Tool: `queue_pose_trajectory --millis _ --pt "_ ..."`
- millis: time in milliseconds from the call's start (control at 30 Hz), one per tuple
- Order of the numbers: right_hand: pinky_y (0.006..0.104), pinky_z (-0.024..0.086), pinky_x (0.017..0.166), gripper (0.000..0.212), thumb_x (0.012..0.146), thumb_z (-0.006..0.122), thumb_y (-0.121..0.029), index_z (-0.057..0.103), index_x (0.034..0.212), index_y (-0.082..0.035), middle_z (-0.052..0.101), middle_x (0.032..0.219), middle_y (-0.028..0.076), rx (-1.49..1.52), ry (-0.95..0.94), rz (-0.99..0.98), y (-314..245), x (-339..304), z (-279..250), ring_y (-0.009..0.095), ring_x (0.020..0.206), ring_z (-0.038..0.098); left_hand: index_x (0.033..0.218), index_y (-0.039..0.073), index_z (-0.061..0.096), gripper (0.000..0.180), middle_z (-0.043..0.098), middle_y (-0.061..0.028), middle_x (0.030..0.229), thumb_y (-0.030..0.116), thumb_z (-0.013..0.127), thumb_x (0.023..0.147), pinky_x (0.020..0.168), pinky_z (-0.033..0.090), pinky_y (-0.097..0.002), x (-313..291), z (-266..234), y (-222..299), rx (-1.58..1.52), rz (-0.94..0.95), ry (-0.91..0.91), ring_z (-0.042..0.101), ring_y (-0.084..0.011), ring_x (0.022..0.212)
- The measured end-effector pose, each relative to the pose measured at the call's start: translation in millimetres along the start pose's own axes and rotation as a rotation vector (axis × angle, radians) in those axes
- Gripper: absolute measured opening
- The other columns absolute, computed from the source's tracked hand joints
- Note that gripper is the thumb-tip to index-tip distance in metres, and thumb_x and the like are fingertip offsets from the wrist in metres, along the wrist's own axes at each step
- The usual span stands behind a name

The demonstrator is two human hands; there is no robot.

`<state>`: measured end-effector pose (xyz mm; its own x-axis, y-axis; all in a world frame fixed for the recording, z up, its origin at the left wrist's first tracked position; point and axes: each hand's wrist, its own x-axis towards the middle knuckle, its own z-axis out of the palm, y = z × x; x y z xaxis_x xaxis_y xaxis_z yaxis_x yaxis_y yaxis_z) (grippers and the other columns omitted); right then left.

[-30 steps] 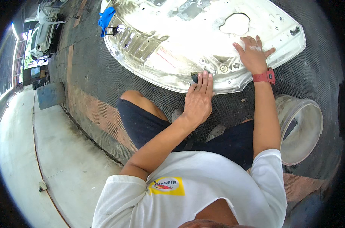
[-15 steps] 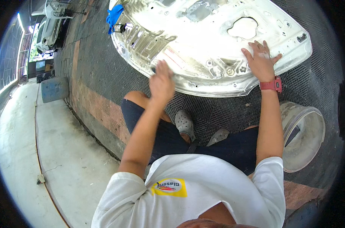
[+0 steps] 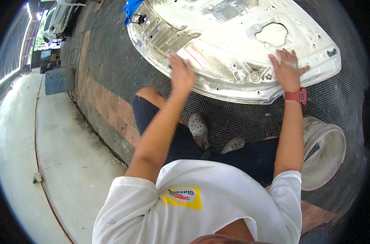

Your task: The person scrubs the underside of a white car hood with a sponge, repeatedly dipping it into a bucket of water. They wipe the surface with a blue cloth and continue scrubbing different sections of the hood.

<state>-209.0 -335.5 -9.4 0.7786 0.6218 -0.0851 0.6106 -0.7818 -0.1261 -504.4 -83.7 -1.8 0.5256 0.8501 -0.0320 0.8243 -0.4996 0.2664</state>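
Observation:
A large white car body panel point(image 3: 221, 69), shaped like a door with cut-outs and holes, lies in front of me. Its surface is wet-looking, with grey-brown patches on the left part. My left hand point(image 3: 181, 75) is on its near left edge, blurred, fingers pressed together and bent down to the metal; anything beneath them is hidden. Fingers spread, my right hand point(image 3: 288, 73) lies flat on the near right part, with whitish residue on its back. A red watch point(image 3: 295, 96) is on that wrist. Beside the left hand is a pale label point(image 3: 197, 56) on the panel.
A blue cloth point(image 3: 133, 5) and a small black fitting point(image 3: 138, 19) are at the panel's far left. An off-white bucket point(image 3: 324, 156) lies on its side near my right knee. Black textured matting point(image 3: 107, 65) covers the floor; a blue-grey container point(image 3: 59, 81) stands left.
My left hand has shifted a little right and away from me along the panel edge. The right hand stays flat in place on the panel. The whole view has shifted slightly.

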Motion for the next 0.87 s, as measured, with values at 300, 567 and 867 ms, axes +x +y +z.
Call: queue_pose_trajectory --millis 300,567,867 --pt "0.0935 0.007 0.111 0.063 0.108 0.047 -0.066 0.062 0.15 -0.022 0.052 0.165 0.007 -0.035 -0.023 -0.041 -8.9 -2.1 -3.1 0.035 0.16 0.035 0.164 -0.018 0.014 0.083 0.016 -0.0398 0.173 0.045 0.035 0.115 0.129 0.021 -0.059 26.2 -17.0 -36.9 -0.318 -0.39 0.006 0.018 -0.0484 0.163" --pt "0.0937 0.005 0.111 0.065 0.107 0.048 -0.067 0.062 0.15 -0.02 0.053 0.164 0.008 -0.028 -0.006 0.03 7.6 4.7 -5.4 0.036 0.159 0.035 0.166 -0.015 0.014 0.082 0.013 -0.0348 0.176 0.047 0.028 0.115 0.13 0.016 -0.0609 -53.3 25.6 17.8 -0.119 -0.159 -0.072 0.013 -0.0446 0.166" --pt "0.0904 0.002 0.114 0.065 0.106 0.05 -0.066 0.06 0.152 -0.021 0.051 0.166 0.005 0.044 -0.026 0.012 13.0 -8.2 6.6 0.033 0.161 0.033 0.172 0.003 0.018 0.083 0.019 -0.019 0.179 0.062 0.02 0.113 0.132 0.017 -0.0595 57.1 12.5 -133.0 0.236 -0.102 -0.162 0.02 -0.0352 0.166"
